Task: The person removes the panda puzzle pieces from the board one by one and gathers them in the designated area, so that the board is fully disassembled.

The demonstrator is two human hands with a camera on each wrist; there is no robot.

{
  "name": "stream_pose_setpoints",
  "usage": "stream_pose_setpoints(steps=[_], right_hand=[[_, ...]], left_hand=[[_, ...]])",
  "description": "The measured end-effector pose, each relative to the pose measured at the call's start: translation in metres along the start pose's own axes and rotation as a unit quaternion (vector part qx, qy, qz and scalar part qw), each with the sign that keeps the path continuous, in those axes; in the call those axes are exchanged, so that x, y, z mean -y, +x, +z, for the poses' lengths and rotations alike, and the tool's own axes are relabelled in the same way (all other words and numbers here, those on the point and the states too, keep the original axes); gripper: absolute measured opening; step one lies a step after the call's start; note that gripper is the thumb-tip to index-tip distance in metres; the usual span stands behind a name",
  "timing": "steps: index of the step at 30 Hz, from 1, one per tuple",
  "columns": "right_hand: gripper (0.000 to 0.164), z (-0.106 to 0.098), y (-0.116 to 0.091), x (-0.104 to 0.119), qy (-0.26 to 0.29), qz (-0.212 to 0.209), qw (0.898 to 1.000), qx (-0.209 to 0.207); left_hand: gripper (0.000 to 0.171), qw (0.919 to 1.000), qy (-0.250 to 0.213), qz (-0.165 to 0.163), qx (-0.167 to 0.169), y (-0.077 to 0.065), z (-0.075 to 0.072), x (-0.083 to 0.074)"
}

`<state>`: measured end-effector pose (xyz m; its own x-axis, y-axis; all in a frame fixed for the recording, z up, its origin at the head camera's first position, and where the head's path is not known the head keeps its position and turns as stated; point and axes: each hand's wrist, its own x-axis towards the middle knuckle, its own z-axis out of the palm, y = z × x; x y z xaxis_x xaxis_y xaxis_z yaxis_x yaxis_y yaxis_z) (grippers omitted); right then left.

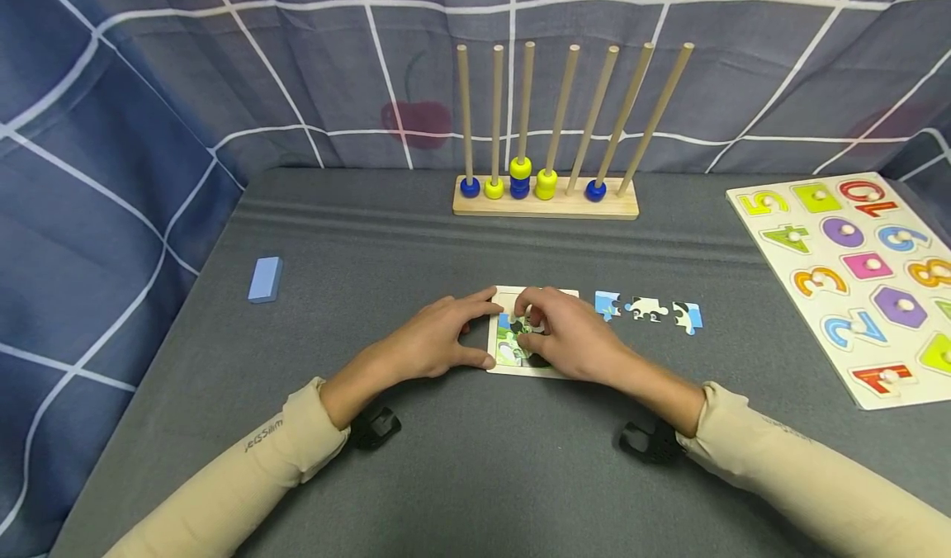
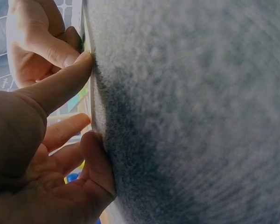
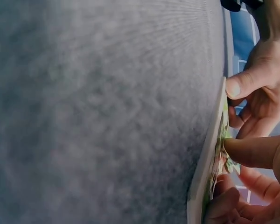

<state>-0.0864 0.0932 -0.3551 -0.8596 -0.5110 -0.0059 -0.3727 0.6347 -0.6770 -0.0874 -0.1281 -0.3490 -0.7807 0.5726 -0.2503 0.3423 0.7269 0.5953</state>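
A small wooden-framed jigsaw puzzle [image 1: 520, 371] lies on the grey table, partly filled with green, white and blue picture pieces. My left hand [image 1: 431, 339] rests along its left side, thumb at the near corner and forefinger over the upper left rim, fingers spread. Over the middle of the frame, my right hand [image 1: 575, 335] pinches a puzzle piece [image 3: 231, 164] between thumb and fingers. That piece appears tilted above the picture in the right wrist view and is mostly hidden by my fingers. Three loose pieces, a blue one [image 1: 607, 304], a black-and-white one [image 1: 646, 309] and another [image 1: 688, 317], lie right of the frame.
Behind the puzzle stands a wooden peg rack [image 1: 546, 205] with blue and yellow beads. A number-and-shape board [image 1: 810, 352] lies at the right. A blue block [image 1: 264, 280] sits at the left. A checked cloth [image 1: 334, 71] hangs behind the table.
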Motion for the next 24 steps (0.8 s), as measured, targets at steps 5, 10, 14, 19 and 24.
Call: stream_pose_setpoints(steps=[5, 10, 14, 19, 24], right_hand=[[0.021, 0.0029, 0.0014, 0.0033, -0.021, 0.001, 1.000, -0.013], [0.022, 0.0036, 0.0016, 0.0033, -0.016, 0.003, 1.000, -0.018], [0.023, 0.0032, 0.0022, 0.0020, -0.005, -0.002, 1.000, -0.015], [0.020, 0.0027, 0.0021, -0.0003, 0.012, -0.007, 1.000, -0.006], [0.018, 0.0025, 0.0020, -0.0022, 0.009, -0.011, 1.000, -0.007]], left_hand=[[0.069, 1.0000, -0.002, 0.001, 0.000, -0.0004, 0.0002, 0.0000], [0.069, 1.0000, -0.003, 0.000, 0.001, -0.0001, 0.0004, 0.0005], [0.069, 1.0000, -0.004, 0.005, 0.001, -0.0002, 0.0007, 0.0013], [0.064, 0.9997, -0.019, 0.011, -0.010, -0.0005, 0.0006, 0.0007], [0.055, 0.9990, -0.012, 0.015, -0.041, 0.0007, 0.0039, -0.0026]])
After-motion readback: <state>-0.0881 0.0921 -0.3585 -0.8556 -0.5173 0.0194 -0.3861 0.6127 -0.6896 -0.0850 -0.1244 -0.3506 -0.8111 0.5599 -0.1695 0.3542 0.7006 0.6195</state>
